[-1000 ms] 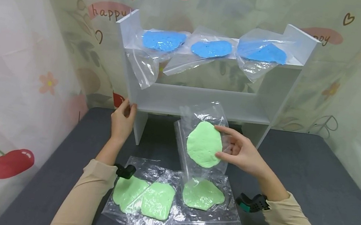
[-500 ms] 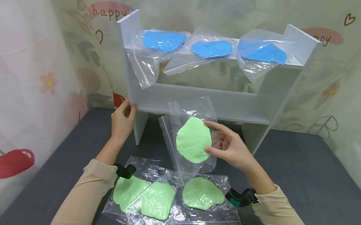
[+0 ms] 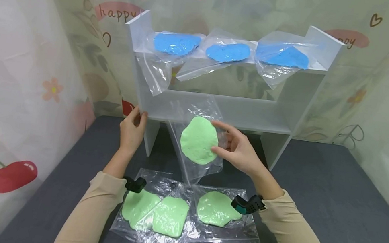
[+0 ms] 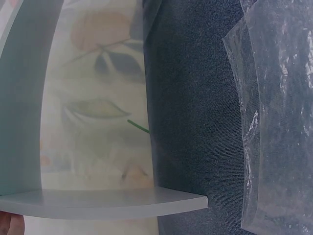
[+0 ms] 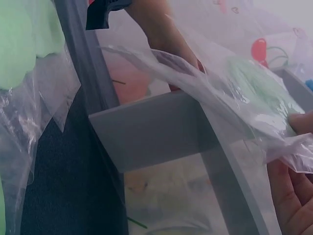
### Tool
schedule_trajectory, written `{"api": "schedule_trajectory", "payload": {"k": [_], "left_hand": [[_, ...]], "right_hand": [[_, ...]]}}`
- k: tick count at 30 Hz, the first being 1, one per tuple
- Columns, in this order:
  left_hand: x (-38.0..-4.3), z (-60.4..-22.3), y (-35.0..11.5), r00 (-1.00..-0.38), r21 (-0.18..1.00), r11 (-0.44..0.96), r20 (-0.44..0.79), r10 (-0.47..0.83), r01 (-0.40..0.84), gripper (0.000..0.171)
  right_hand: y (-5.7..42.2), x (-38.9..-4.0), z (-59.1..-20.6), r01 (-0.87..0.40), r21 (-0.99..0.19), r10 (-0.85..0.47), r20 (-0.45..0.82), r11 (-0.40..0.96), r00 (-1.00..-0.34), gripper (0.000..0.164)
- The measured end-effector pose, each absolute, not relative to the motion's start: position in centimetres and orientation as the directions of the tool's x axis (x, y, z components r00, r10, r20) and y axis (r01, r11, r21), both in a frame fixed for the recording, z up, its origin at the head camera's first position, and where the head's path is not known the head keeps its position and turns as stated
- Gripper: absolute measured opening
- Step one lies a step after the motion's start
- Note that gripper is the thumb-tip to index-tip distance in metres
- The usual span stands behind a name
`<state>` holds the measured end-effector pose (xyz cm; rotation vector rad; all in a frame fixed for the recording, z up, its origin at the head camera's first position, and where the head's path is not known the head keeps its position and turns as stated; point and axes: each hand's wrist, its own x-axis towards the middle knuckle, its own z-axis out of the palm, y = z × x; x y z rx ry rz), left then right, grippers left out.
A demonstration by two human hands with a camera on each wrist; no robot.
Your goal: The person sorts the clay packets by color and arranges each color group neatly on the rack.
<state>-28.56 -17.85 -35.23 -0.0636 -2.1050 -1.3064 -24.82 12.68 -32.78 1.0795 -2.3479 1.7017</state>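
Observation:
My right hand (image 3: 241, 150) pinches the right edge of a clear plastic bag (image 3: 198, 174) holding a flat, round light green clay-like slab (image 3: 198, 140). The bag is raised, its upper part overlapping the lower board of the white shelf unit (image 3: 253, 120) in the head view. In the right wrist view, the bag's film (image 5: 176, 73) spreads between the thumb and fingers (image 5: 286, 196). My left hand (image 3: 132, 132) grips the front edge of the unit's left side panel; only a bit of that hand (image 4: 12, 225) shows in the left wrist view.
Three bagged blue slabs (image 3: 228, 52) lie on the top board, their bags hanging over its front. More bagged green slabs (image 3: 170, 216) lie overlapping on the dark table (image 3: 319, 177) in front. Patterned cloth (image 3: 62, 40) surrounds the table.
My right hand has carried the green slab's bag leftward and upward, off the bags on the table and toward the lower board. The left hand stays on the side panel.

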Motion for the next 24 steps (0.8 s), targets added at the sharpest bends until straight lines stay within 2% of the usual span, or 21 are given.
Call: {"api": "schedule_trajectory", "payload": {"k": [16,24], "left_hand": [[-28.7,-35.3,-17.8,-0.785,0.783,0.508,0.548,-0.288,0.36,0.037],[-28.7,-35.3,-17.8,-0.785,0.787,0.501,0.546,-0.292,0.36,0.037]], "right_hand": [[9.9,-26.5,-31.9,-0.445,-0.896,-0.439,0.403,-0.008,-0.803,0.06],[8.8,-27.5,-31.9,-0.427,-0.904,-0.376,0.396,0.001,-0.838,0.054]]}}
